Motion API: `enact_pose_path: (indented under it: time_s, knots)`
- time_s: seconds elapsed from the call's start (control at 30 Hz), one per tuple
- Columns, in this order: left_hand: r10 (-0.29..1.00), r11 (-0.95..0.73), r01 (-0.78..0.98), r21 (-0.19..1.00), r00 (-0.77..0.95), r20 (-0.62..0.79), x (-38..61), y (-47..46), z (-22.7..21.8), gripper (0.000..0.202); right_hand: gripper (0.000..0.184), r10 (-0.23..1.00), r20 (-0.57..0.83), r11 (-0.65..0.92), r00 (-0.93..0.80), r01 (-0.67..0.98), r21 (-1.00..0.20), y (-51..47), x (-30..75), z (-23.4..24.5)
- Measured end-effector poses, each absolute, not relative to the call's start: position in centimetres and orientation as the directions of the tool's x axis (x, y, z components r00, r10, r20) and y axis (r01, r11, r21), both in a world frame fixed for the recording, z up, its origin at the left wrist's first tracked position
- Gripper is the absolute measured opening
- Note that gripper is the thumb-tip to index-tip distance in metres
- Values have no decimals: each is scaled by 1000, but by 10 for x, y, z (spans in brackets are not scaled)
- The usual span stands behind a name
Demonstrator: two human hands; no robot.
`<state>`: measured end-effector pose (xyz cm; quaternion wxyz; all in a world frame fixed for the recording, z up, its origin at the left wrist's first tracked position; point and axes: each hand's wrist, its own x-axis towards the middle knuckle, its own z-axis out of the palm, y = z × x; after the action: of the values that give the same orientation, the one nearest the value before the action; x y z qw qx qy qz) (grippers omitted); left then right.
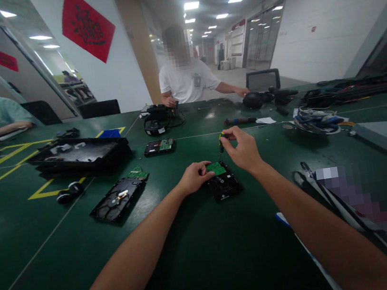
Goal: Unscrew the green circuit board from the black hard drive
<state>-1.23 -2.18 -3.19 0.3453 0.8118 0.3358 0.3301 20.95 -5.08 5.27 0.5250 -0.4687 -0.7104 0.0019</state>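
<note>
Left hand (194, 177) in a pinch at a flat green circuit board (217, 168), right hand (244, 151) in one around a slim screwdriver (221, 146).

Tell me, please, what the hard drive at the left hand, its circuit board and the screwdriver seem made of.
The hard drive: probably black-coated metal, from its dark, faintly highlighted casing.
The circuit board: likely coated laminate, given its flat, green surface.
The screwdriver: plastic handle, apparently, from its yellow-and-black colouring; finish unclear.

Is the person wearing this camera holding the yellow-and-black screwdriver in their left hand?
No, the right hand grips the screwdriver, while the left hand touches the green circuit board.
</note>
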Motion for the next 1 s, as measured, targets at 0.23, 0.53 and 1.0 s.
enact_pose_path:
  time_s: [0.23, 0.53, 1.0]
  knots:
    - [765, -548, 306, 779, 559, 319, -12, -22, -32, 39, 16, 651, 759, 544, 3, 695, -470, -49, 211, 51]
    - [773, -541, 318, 778, 553, 312, -12, -21, -33, 38, 17, 631, 775, 564, -40, 709, -423, -49, 211, 50]
    - [763, -548, 297, 782, 560, 323, -12, -23, -30, 39, 15, 641, 768, 534, 20, 708, -463, -49, 211, 51]
